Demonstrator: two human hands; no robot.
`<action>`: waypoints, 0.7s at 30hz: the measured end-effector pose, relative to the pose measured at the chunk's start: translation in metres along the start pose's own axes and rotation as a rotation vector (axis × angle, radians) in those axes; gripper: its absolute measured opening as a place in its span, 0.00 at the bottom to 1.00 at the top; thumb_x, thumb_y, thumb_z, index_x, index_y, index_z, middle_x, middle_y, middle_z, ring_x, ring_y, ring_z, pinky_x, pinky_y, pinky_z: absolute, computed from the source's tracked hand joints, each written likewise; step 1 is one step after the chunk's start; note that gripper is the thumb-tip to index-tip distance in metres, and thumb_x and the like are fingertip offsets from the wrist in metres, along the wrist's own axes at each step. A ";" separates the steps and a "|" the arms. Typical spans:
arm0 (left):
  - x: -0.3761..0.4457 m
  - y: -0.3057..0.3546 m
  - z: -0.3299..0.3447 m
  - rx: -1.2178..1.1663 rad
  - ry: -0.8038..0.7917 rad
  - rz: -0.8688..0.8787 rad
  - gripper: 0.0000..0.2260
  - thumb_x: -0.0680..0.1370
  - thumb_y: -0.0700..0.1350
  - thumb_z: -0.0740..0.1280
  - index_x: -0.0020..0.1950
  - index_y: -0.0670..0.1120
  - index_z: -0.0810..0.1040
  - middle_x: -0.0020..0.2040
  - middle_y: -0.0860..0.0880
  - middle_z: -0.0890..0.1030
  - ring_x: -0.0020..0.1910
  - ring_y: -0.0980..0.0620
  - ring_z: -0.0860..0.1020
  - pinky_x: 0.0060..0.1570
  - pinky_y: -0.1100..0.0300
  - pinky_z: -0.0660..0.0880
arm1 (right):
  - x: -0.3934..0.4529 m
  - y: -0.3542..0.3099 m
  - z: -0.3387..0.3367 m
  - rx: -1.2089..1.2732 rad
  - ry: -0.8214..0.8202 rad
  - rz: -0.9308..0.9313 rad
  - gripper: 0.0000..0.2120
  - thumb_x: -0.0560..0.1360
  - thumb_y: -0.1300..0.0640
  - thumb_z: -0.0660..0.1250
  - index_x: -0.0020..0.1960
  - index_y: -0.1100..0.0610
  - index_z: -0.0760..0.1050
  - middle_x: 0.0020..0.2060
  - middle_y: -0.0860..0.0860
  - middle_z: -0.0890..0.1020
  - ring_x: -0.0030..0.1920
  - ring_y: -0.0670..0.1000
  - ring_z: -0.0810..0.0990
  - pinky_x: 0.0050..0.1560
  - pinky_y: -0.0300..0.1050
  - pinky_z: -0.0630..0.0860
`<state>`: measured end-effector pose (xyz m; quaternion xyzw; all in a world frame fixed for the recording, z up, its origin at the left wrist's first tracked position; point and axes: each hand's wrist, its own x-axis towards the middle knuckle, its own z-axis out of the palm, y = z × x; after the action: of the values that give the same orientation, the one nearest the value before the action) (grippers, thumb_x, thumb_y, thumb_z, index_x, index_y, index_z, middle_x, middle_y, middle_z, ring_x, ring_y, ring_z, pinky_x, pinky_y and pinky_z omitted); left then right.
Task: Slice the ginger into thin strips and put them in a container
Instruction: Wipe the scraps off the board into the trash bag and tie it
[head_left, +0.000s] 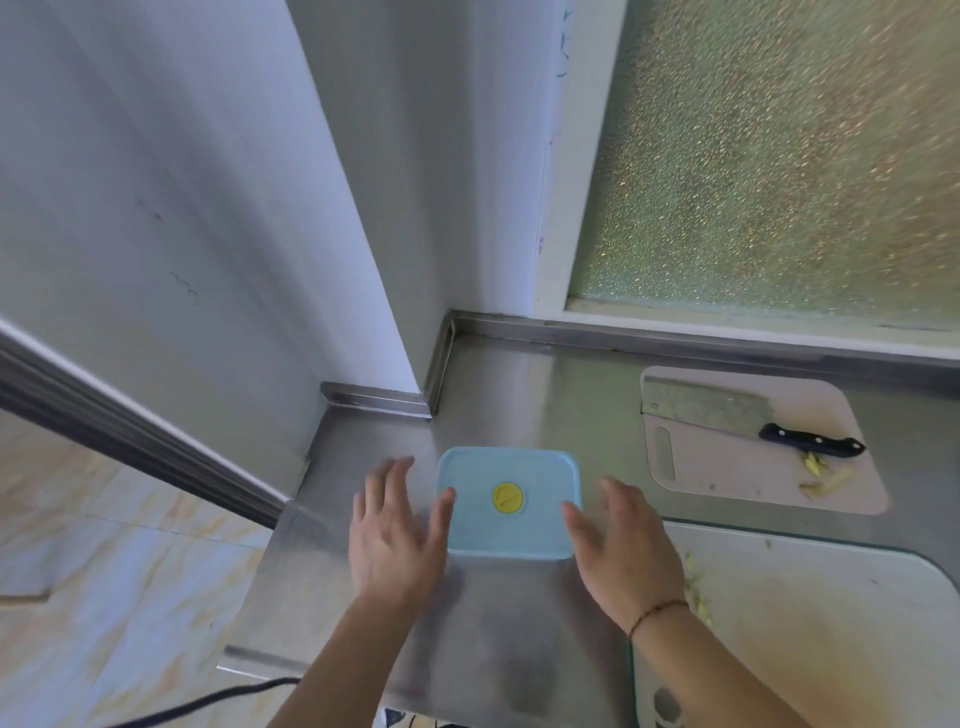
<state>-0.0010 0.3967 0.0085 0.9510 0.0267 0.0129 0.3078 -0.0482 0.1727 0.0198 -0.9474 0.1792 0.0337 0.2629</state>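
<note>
With both the left hand (397, 525) and right hand (623, 545) spread, holding nothing, flanking the square pale-blue lidded plastic container (506, 501) at nine and three o'clock, press its edges evenly for a seal.

White walls (182, 182), frosted window (779, 156), steel counter (519, 623), marbled floor (104, 571).

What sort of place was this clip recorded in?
Most likely a kitchen prep area. A stainless steel counter runs below a frosted window, a cleaver lies on a pink cutting board, and ginger scraps sit beside it.
</note>
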 end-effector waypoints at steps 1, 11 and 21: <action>0.006 0.004 0.002 0.127 -0.099 0.145 0.46 0.73 0.76 0.49 0.81 0.45 0.61 0.82 0.47 0.60 0.80 0.45 0.58 0.76 0.48 0.58 | 0.007 -0.004 -0.002 -0.081 -0.008 -0.126 0.34 0.75 0.32 0.51 0.71 0.54 0.64 0.67 0.50 0.71 0.68 0.55 0.69 0.66 0.49 0.69; 0.037 0.008 0.012 0.500 -0.527 0.300 0.76 0.42 0.88 0.35 0.83 0.46 0.37 0.84 0.53 0.41 0.77 0.58 0.32 0.78 0.48 0.33 | 0.036 0.001 0.011 -0.493 -0.197 -0.399 0.52 0.67 0.21 0.49 0.72 0.62 0.68 0.71 0.56 0.71 0.71 0.54 0.71 0.68 0.59 0.55; 0.014 -0.005 0.022 0.213 -0.342 0.292 0.64 0.57 0.84 0.59 0.83 0.50 0.43 0.84 0.46 0.46 0.80 0.41 0.60 0.72 0.44 0.69 | 0.027 0.000 0.003 -0.396 -0.229 -0.272 0.54 0.62 0.18 0.37 0.78 0.49 0.36 0.79 0.53 0.41 0.79 0.56 0.44 0.75 0.61 0.46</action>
<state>0.0134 0.3885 -0.0123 0.9601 -0.1623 -0.1068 0.2009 -0.0229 0.1658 0.0133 -0.9858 0.0092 0.1395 0.0930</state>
